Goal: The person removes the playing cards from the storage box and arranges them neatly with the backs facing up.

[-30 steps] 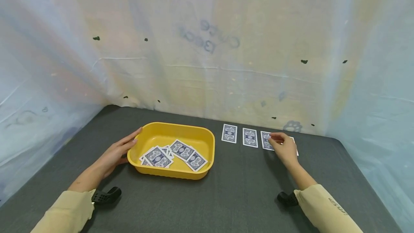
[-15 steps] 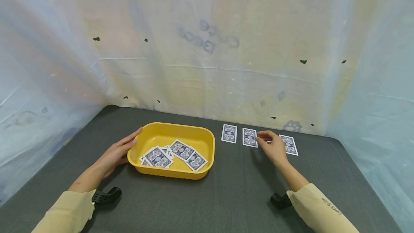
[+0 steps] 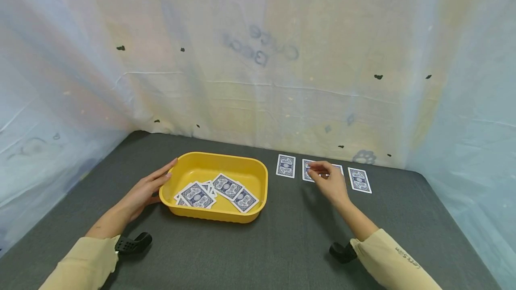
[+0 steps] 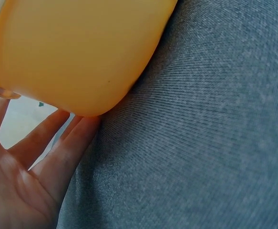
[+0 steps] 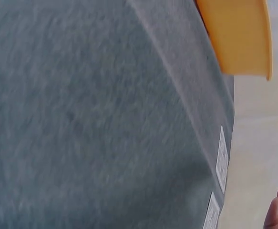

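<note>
Both hands (image 3: 141, 191) (image 3: 331, 185) tog., cards (image 3: 197, 195) in tray (image 3: 217, 216): head cam only

reads as a makeshift curtained booth, more test bench than living space. enclosed at left, back and right by pale, thin-looking sheeting (image 3: 258, 106), creased, hung in loose folds and tinted bluish at the sides. marked with faint lettering (image 3: 260, 58), a paw print (image 3: 364, 156) and scattered dark spots (image 3: 378, 77). filled by a table (image 3: 302, 236) dressed in dark grey ribbed cloth (image 4: 200, 119), rounded at the far corners and run close up to the back sheeting. includes black wrist mounts (image 3: 133, 243), fits a recording set-up. cannot tell home, lab or office beyond the sheeting: hidden from view.
</note>
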Demonstrator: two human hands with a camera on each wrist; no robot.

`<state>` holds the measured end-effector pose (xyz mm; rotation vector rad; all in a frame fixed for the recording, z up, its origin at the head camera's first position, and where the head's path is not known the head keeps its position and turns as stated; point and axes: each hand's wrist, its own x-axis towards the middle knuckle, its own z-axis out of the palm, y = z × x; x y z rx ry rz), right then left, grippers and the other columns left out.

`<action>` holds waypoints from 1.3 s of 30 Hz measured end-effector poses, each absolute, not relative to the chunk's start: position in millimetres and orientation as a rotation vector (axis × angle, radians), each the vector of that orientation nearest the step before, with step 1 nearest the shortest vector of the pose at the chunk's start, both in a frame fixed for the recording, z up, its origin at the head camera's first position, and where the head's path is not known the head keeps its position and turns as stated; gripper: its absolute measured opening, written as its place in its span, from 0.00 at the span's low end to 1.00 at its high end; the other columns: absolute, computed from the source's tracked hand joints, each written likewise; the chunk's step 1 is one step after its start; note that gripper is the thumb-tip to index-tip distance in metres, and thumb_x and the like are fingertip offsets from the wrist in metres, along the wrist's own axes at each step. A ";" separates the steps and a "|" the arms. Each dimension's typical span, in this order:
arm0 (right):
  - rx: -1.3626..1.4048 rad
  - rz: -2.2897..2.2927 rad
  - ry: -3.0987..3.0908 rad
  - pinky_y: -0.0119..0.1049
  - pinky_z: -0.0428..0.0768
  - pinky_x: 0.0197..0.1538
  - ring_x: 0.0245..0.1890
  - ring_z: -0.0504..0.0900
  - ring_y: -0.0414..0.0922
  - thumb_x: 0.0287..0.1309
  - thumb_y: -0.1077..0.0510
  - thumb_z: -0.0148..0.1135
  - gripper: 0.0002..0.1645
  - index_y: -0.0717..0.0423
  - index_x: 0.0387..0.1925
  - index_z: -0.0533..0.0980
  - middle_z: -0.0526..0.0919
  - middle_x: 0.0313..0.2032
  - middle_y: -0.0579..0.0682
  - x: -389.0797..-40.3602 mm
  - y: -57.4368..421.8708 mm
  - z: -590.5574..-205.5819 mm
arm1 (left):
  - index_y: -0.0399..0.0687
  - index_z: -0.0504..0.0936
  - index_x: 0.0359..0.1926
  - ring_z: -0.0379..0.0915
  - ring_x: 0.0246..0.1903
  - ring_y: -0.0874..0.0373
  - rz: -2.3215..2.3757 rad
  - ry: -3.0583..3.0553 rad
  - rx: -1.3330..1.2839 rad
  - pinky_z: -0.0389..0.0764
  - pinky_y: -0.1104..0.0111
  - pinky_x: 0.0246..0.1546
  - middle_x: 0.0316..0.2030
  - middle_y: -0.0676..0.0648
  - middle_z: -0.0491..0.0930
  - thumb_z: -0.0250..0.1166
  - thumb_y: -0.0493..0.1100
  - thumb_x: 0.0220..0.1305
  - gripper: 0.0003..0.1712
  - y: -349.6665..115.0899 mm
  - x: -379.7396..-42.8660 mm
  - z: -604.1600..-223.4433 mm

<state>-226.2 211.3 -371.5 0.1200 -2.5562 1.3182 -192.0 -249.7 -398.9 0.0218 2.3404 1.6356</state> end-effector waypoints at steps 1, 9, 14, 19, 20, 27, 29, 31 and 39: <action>0.131 1.327 -2.553 0.23 0.75 0.41 0.41 0.81 0.47 0.59 0.63 0.63 0.13 0.64 0.45 0.80 0.85 0.40 0.59 -225.7 209.3 -371.0 | 0.67 0.41 0.76 0.40 0.72 0.34 1.635 2.342 0.022 0.63 0.37 0.59 0.76 0.45 0.34 0.45 0.65 0.71 0.39 -249.7 -192.0 -399.0; 0.213 1.397 -2.529 0.26 0.77 0.42 0.41 0.82 0.49 0.59 0.62 0.64 0.13 0.64 0.46 0.80 0.85 0.40 0.59 -222.0 192.7 -366.1 | 0.67 0.40 0.76 0.40 0.72 0.34 1.631 2.342 0.015 0.64 0.37 0.58 0.76 0.44 0.34 0.45 0.64 0.72 0.38 -249.0 -192.7 -399.5; 0.239 1.427 -2.515 0.26 0.78 0.41 0.40 0.82 0.46 0.58 0.63 0.64 0.12 0.63 0.44 0.81 0.85 0.39 0.58 -220.0 181.1 -363.0 | 0.68 0.39 0.75 0.42 0.71 0.34 1.630 2.341 0.016 0.64 0.37 0.58 0.76 0.43 0.34 0.45 0.62 0.73 0.38 -248.2 -193.4 -400.3; 0.263 1.458 -2.506 0.26 0.77 0.41 0.39 0.81 0.45 0.58 0.63 0.64 0.12 0.63 0.44 0.81 0.85 0.38 0.57 -220.7 168.3 -360.6 | 0.67 0.40 0.76 0.41 0.72 0.34 1.632 2.347 0.021 0.65 0.37 0.58 0.76 0.44 0.34 0.45 0.63 0.72 0.38 -248.6 -193.2 -400.6; 0.269 1.469 -2.500 0.26 0.77 0.41 0.39 0.81 0.46 0.58 0.63 0.64 0.12 0.63 0.44 0.81 0.85 0.38 0.58 -221.0 165.5 -360.2 | 0.68 0.40 0.75 0.41 0.72 0.34 1.632 2.347 0.022 0.64 0.37 0.58 0.76 0.44 0.34 0.45 0.63 0.72 0.38 -248.6 -193.2 -400.5; 0.303 1.526 -2.483 0.32 0.79 0.43 0.40 0.82 0.49 0.56 0.64 0.65 0.13 0.63 0.44 0.81 0.85 0.38 0.58 -221.6 143.5 -355.6 | 0.68 0.40 0.75 0.41 0.72 0.34 1.638 2.335 0.019 0.64 0.37 0.58 0.76 0.44 0.34 0.45 0.64 0.72 0.38 -250.1 -192.5 -400.5; 0.319 1.550 -2.471 0.37 0.80 0.45 0.40 0.82 0.50 0.55 0.65 0.66 0.13 0.62 0.44 0.81 0.85 0.37 0.58 -221.9 137.4 -355.1 | 0.68 0.40 0.75 0.41 0.72 0.34 1.641 2.332 0.016 0.64 0.37 0.58 0.76 0.44 0.34 0.46 0.64 0.71 0.38 -250.4 -193.0 -400.8; 0.336 1.567 -2.476 0.38 0.79 0.46 0.41 0.81 0.51 0.55 0.64 0.66 0.14 0.61 0.45 0.80 0.85 0.38 0.58 -221.7 132.1 -354.2 | 0.68 0.41 0.76 0.41 0.72 0.34 1.640 2.332 0.012 0.64 0.37 0.58 0.76 0.44 0.34 0.46 0.64 0.72 0.38 -250.6 -193.0 -400.5; 0.366 1.563 -2.515 0.40 0.79 0.47 0.41 0.81 0.50 0.56 0.63 0.66 0.17 0.60 0.48 0.79 0.84 0.38 0.56 -221.8 113.9 -350.8 | 0.69 0.41 0.75 0.41 0.72 0.34 1.641 2.324 0.013 0.63 0.37 0.59 0.76 0.44 0.34 0.46 0.63 0.72 0.38 -250.2 -192.9 -399.4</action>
